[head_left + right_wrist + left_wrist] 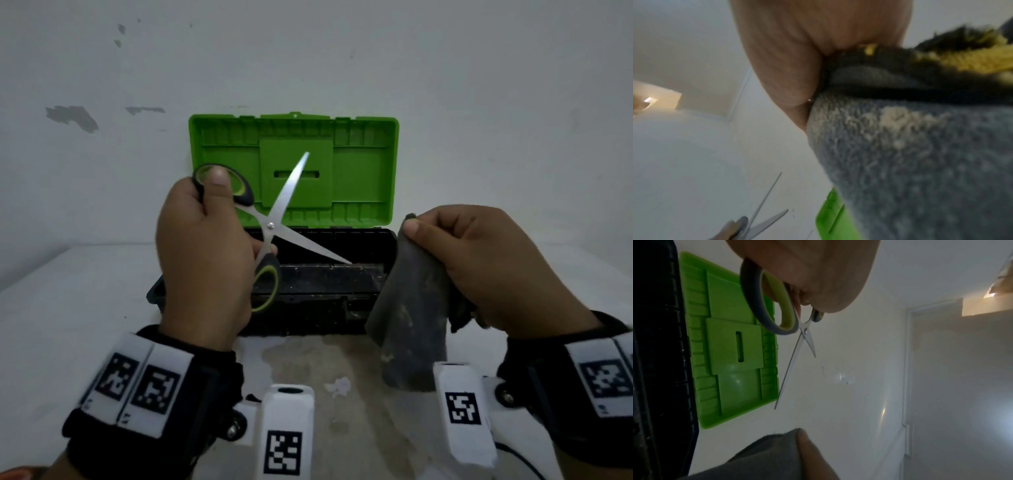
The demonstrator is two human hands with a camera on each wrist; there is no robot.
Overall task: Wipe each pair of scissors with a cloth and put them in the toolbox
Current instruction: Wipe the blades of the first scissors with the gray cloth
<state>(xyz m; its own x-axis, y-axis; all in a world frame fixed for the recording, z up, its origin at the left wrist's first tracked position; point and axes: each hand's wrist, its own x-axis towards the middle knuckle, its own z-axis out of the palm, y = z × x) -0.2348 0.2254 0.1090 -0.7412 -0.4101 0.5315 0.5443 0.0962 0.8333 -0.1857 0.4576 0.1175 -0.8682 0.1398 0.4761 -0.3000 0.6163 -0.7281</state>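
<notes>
Left hand: the left hand [205, 260] is raised over the toolbox's near left corner, thumb through one handle loop and fingers curled at the other, holding the scissors [274, 222].
Scissors: blades spread wide in an X, one tip up against the green lid [363, 164], the other angled down over the black toolbox [308, 284].
Right hand: the right hand [479, 263] is lifted by the box's right end, thumb and fingers pinching a grey cloth [414, 325] that hangs down to the surface.
Cloth: stained, apart from the blades.
Toolbox: open at the far middle of the white table [61, 308], lid upright against the wall [479, 85].
Near edge: a worn patch [342, 370] in front of the box, between the wrists.
</notes>
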